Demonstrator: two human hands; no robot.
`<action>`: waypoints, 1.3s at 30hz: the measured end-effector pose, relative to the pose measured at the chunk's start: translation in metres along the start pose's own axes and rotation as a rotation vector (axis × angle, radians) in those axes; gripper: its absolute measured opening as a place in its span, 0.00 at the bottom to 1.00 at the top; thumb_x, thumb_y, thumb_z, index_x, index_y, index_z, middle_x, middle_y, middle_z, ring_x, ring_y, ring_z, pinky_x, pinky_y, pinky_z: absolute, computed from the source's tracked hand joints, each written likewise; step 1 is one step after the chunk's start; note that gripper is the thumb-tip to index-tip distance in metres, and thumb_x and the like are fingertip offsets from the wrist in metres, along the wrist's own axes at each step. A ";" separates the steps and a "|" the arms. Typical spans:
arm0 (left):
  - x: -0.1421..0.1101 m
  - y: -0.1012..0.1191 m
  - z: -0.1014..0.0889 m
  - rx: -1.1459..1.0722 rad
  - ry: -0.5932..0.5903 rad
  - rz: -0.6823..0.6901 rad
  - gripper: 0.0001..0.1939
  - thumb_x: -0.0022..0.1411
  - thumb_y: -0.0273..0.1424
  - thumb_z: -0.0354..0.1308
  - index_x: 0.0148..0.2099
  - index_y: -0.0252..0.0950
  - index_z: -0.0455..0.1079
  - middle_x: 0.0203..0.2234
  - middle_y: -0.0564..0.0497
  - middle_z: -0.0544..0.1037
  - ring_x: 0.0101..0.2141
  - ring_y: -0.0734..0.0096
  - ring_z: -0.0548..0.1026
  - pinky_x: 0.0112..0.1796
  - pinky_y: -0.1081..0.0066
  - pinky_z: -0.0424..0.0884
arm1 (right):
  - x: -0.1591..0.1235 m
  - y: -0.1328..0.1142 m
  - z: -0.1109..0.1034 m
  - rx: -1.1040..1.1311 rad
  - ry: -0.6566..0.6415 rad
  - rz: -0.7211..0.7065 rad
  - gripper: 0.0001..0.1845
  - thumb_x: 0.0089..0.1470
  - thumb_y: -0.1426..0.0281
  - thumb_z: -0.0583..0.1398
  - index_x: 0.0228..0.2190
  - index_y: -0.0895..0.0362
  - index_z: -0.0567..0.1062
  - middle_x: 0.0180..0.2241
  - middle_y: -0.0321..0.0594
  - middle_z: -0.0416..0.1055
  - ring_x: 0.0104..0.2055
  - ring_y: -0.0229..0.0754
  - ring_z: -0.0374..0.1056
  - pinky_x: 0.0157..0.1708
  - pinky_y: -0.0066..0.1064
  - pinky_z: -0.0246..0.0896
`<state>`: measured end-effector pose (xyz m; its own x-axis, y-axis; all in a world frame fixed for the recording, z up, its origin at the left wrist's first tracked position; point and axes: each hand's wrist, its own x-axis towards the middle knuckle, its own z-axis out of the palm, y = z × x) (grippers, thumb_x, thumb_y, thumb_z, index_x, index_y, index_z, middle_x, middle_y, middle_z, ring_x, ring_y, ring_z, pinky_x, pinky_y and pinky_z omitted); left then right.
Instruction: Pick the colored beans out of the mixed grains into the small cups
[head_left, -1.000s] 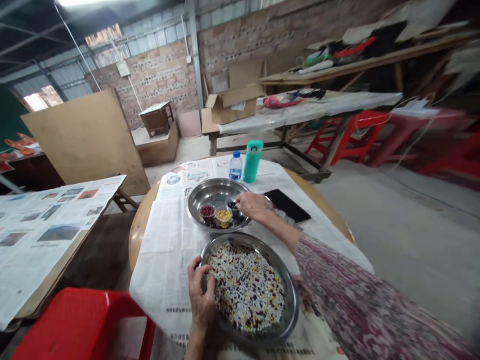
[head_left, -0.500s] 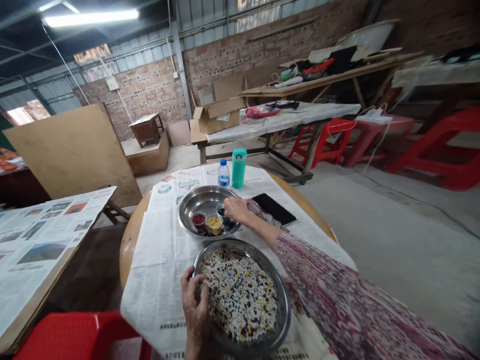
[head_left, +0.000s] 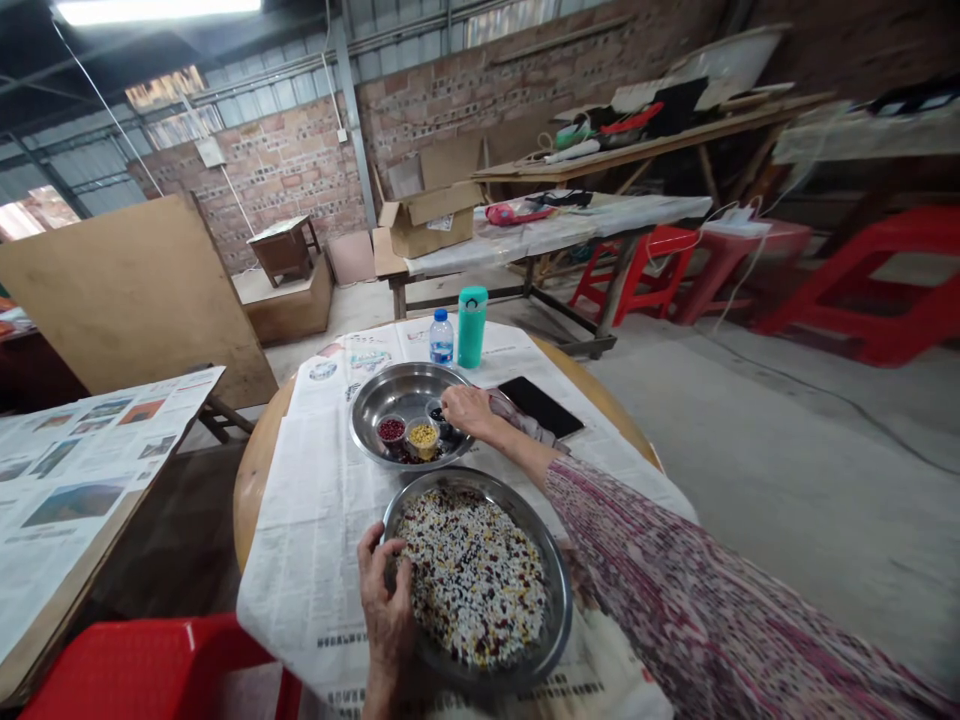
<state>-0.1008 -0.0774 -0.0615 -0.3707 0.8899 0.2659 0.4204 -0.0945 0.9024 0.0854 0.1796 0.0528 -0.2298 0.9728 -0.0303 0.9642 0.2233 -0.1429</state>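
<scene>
Well, leftmost is a side table (head_left: pixel 71 600) under spread newspaper, with a red plastic stool (head_left: pixel 142 670) at the bottom of the view. Next comes a round wooden table (head_left: pixel 251 510), its top covered by newspaper sheets (head_left: pixel 315 590). Near its front edge sits a wide steel plate (head_left: pixel 559 600), holding a shallow layer of mixed beans and grains (head_left: pixel 472 585): small, hard, rounded bits in white, dark red, black and yellow.

The left hand (head_left: pixel 386 620) curves over the plate's left side, half-clenched, with its fingers (head_left: pixel 397 570) bent down to the mix. Whether they grasp any grains can't be told. Toward the far edge, a smaller steel plate (head_left: pixel 361 420) carries a cup of red beans (head_left: pixel 391 430), a cup of yellow grains (head_left: pixel 422 437) and a cup of dark beans (head_left: pixel 436 412), all clear plastic.

The right hand (head_left: pixel 466 408) rests at that dark cup. It looks loosely curled, but any grip is hidden. The step in hand seems to be working through the mix by colour, so any further pick calls for a light, close pinch, as these slippery grains could easily scatter.

Beyond stand a water bottle (head_left: pixel 442 338) and a green flask (head_left: pixel 472 326). To the right, a black tablet (head_left: pixel 540 405) lies flat on the tabletop, and a patterned maroon sleeve (head_left: pixel 675 590) crosses the right edge, a fine pleated cloth.
</scene>
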 end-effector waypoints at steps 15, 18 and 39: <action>0.001 0.002 0.000 0.012 0.022 0.075 0.08 0.66 0.33 0.57 0.41 0.39 0.77 0.57 0.44 0.71 0.60 0.55 0.68 0.63 0.52 0.62 | -0.162 -0.011 0.019 0.205 -0.029 -0.486 0.08 0.64 0.70 0.58 0.35 0.57 0.77 0.38 0.40 0.77 0.42 0.40 0.70 0.44 0.30 0.58; 0.002 0.006 -0.001 0.030 0.014 0.081 0.07 0.65 0.32 0.57 0.42 0.39 0.77 0.57 0.44 0.71 0.61 0.55 0.68 0.64 0.52 0.61 | -0.210 -0.021 0.051 0.228 -0.074 -0.754 0.10 0.65 0.70 0.56 0.35 0.58 0.77 0.37 0.42 0.76 0.41 0.41 0.69 0.41 0.33 0.57; 0.004 0.012 -0.002 0.052 0.023 0.087 0.07 0.63 0.31 0.57 0.40 0.39 0.76 0.55 0.45 0.72 0.59 0.57 0.69 0.62 0.56 0.63 | -0.186 -0.049 0.080 0.210 -0.049 -0.718 0.09 0.63 0.65 0.61 0.40 0.57 0.76 0.42 0.44 0.76 0.45 0.44 0.69 0.43 0.34 0.64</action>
<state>-0.0991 -0.0754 -0.0492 -0.3499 0.8685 0.3511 0.4939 -0.1475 0.8569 0.0704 -0.0172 -0.0135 -0.8034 0.5872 0.0989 0.5303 0.7810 -0.3299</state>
